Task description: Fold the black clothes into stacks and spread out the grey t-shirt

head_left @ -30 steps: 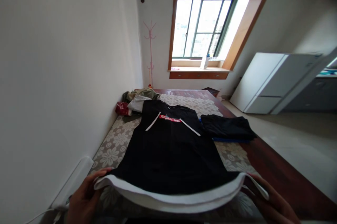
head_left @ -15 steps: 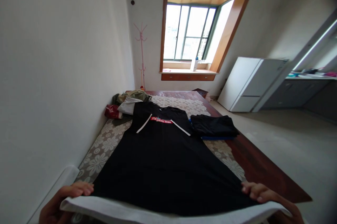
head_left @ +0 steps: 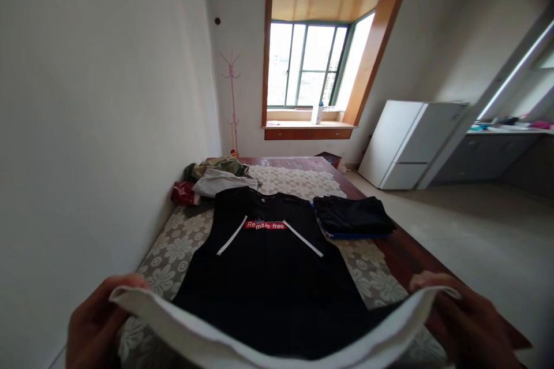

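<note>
A black T-shirt (head_left: 268,276) with a red chest label and two white diagonal stripes lies spread over a flower-patterned mat (head_left: 173,242). Its white hem is lifted toward the camera. My left hand (head_left: 93,325) grips the hem's left corner at the lower left. My right hand (head_left: 463,317) grips the hem's right corner at the lower right. The shirt's collar end rests flat on the mat, farther away.
A folded dark garment pile (head_left: 352,217) sits right of the shirt. Crumpled clothes (head_left: 212,175) lie at the far left by the wall. A pink coat stand (head_left: 231,97), a window (head_left: 309,66), a white fridge (head_left: 411,144) and bare floor (head_left: 476,230) lie beyond.
Both hands have lifted the white hem higher and pulled it nearer the camera. The view has tilted, so the shirt's chest label sits lower in the picture.
</note>
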The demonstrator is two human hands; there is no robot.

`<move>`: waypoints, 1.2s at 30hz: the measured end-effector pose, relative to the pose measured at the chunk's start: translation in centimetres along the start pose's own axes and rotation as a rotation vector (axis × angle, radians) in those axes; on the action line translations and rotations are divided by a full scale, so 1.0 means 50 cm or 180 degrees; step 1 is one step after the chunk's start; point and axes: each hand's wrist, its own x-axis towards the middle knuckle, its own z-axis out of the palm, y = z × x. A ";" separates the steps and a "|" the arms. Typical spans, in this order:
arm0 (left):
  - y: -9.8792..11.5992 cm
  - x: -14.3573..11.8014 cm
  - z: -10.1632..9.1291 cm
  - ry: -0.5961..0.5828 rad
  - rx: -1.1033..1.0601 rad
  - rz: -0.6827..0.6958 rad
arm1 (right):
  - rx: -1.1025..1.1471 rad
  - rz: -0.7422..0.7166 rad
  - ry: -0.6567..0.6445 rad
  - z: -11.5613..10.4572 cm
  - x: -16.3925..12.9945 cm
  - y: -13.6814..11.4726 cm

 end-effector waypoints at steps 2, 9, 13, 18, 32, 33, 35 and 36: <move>0.032 0.063 0.043 -0.0278 -0.0216 -0.0137 | 0.0292 0.0023 -0.0209 0.049 0.074 -0.044; 0.009 0.359 0.261 -0.0581 -0.0026 -0.0197 | 0.0196 -0.0328 -0.0953 0.258 0.399 -0.074; -0.094 0.474 0.399 -0.0565 0.0461 -0.0303 | -0.0489 0.0012 -0.0723 0.371 0.507 0.000; -0.195 0.513 0.484 -0.0551 0.0634 -0.0361 | -0.1044 0.0153 -0.0564 0.452 0.552 0.099; -0.223 0.406 0.369 -0.1489 0.2018 -0.0186 | -0.2054 -0.0169 -0.1242 0.370 0.403 0.107; -0.220 0.373 0.338 -0.1795 0.2299 -0.0293 | -0.2230 -0.0054 -0.1488 0.347 0.361 0.103; -0.211 0.307 0.283 -0.2284 0.2717 -0.0429 | -0.2554 0.0187 -0.1768 0.305 0.281 0.097; -0.206 0.276 0.263 -0.2411 0.2806 -0.0424 | -0.2680 0.0284 -0.1814 0.288 0.246 0.097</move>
